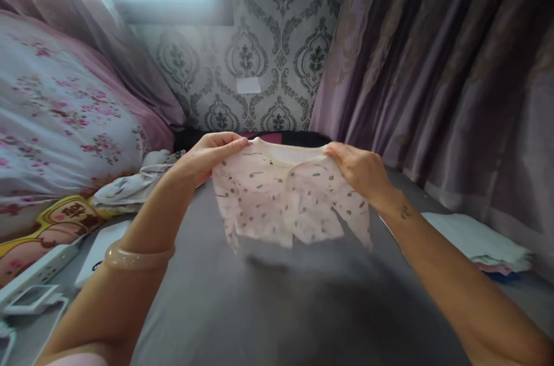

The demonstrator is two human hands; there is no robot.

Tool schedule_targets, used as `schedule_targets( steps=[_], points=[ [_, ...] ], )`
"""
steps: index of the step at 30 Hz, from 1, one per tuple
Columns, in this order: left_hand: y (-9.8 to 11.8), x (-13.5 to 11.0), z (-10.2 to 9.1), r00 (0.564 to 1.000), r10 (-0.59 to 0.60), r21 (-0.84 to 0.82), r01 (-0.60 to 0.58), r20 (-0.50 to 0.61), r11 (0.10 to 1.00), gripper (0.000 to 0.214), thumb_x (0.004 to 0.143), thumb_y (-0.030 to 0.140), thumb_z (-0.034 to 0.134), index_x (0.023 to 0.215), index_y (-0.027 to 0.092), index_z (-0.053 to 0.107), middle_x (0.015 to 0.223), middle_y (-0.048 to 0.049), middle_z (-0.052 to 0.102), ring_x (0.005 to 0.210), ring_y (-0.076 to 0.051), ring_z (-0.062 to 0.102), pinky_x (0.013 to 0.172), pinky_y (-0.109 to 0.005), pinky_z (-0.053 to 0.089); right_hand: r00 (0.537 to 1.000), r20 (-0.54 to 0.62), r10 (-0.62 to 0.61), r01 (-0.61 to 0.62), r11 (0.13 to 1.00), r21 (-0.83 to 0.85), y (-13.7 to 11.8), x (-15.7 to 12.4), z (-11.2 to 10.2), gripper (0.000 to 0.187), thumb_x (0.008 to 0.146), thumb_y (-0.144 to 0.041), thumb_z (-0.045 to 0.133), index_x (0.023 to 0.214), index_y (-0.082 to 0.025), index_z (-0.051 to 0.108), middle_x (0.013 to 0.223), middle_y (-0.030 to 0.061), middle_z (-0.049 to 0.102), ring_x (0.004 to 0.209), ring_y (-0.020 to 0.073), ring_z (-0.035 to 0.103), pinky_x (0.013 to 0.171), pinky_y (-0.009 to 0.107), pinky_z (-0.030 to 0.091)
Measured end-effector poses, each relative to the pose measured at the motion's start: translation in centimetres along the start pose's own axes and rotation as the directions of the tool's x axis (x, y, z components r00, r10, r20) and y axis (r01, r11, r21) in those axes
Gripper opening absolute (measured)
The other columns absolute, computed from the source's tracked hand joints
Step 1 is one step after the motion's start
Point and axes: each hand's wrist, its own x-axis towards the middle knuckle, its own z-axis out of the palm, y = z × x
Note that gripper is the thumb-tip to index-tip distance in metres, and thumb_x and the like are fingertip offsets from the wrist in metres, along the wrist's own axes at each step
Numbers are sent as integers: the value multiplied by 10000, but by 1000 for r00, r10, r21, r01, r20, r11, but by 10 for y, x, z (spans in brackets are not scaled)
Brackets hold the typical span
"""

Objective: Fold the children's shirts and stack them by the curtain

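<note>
A small pale pink long-sleeved top (277, 198) with a scattered dark print hangs spread between my hands, above the grey bed sheet. My left hand (216, 152) pinches one shoulder beside the neckline, thumb on top. At the opposite shoulder, my right hand (357, 167) is closed on the fabric. The front looks parted low in the middle, and both sleeves dangle down at the sides. Its lower edge is a little blurred, with a shadow on the sheet (208, 308) beneath.
Folded pale clothes (476, 242) lie in a stack at right. On the left are a crumpled light garment (130, 190), a yellow cartoon cushion (56, 227), a white power strip (38, 273) with chargers, and a floral quilt (64, 112). Curtains (433, 66) and patterned wallpaper stand behind.
</note>
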Motion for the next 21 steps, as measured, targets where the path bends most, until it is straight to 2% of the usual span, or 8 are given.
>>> schedule_targets(
  steps=[3, 9, 13, 15, 17, 18, 19, 21],
  points=[
    [-9, 0, -2, 999, -43, 45, 43, -3, 998, 377, 732, 531, 691, 830, 167, 688, 655, -12, 619, 516, -98, 518, 433, -188, 368, 998, 49, -39, 39, 999, -1, 2, 2, 0, 422, 1010, -466, 271, 1107, -250, 620, 972, 37, 718, 845, 198, 671, 584, 256, 387],
    [-29, 10, 2, 997, 59, 146, -51, -52, 988, 371, 787, 525, 631, 889, 172, 679, 694, -8, 617, 557, -94, 516, 465, -184, 364, 997, 41, 64, -66, 996, 57, 13, 8, 10, 414, 983, -497, 349, 1062, -213, 640, 882, 62, 724, 796, 222, 670, 623, 279, 404],
    [-33, 15, 8, 988, 138, 245, -118, -64, 962, 338, 801, 482, 619, 844, 152, 677, 652, -10, 591, 546, -93, 483, 464, -191, 349, 976, 217, 36, -84, 972, 219, 18, 10, 14, 357, 978, -452, 390, 993, -216, 657, 829, 44, 716, 751, 201, 657, 642, 277, 420],
    [-33, 16, 13, 949, 275, 363, -203, -156, 909, 304, 818, 443, 604, 824, 149, 679, 665, -13, 593, 573, -95, 479, 486, -195, 352, 980, 181, 78, -115, 972, 204, 17, 8, 14, 354, 982, -442, 374, 1032, -223, 647, 850, 48, 714, 765, 208, 656, 644, 286, 422],
    [-35, 16, 20, 849, 441, 479, -270, -291, 835, 275, 857, 400, 557, 886, 155, 678, 742, -23, 622, 642, -104, 504, 543, -201, 380, 980, 38, 195, -198, 971, 132, 13, 5, 16, 390, 995, -440, 316, 1122, -223, 613, 905, 71, 713, 821, 227, 654, 652, 300, 422],
    [-37, 17, 23, 812, 496, 524, -291, -308, 801, 267, 874, 381, 534, 924, 160, 674, 780, -26, 634, 673, -107, 517, 576, -203, 394, 974, 7, 227, -227, 970, 93, 12, 4, 17, 402, 998, -439, 295, 1147, -224, 600, 921, 79, 712, 843, 236, 652, 651, 304, 420],
    [-40, 18, 25, 812, 519, 556, -311, -266, 771, 258, 880, 367, 525, 944, 165, 672, 799, -25, 642, 691, -108, 528, 601, -206, 403, 973, 33, 228, -229, 972, 57, 10, 2, 19, 401, 997, -439, 292, 1149, -228, 597, 924, 79, 713, 857, 241, 651, 648, 305, 418],
    [-46, 21, 28, 869, 486, 577, -351, -92, 737, 234, 867, 354, 541, 921, 171, 678, 785, -18, 649, 687, -108, 538, 618, -206, 410, 971, 170, 170, -174, 985, 6, 9, 0, 23, 370, 991, -431, 316, 1116, -242, 609, 922, 65, 715, 865, 243, 652, 639, 300, 411]
  ],
)
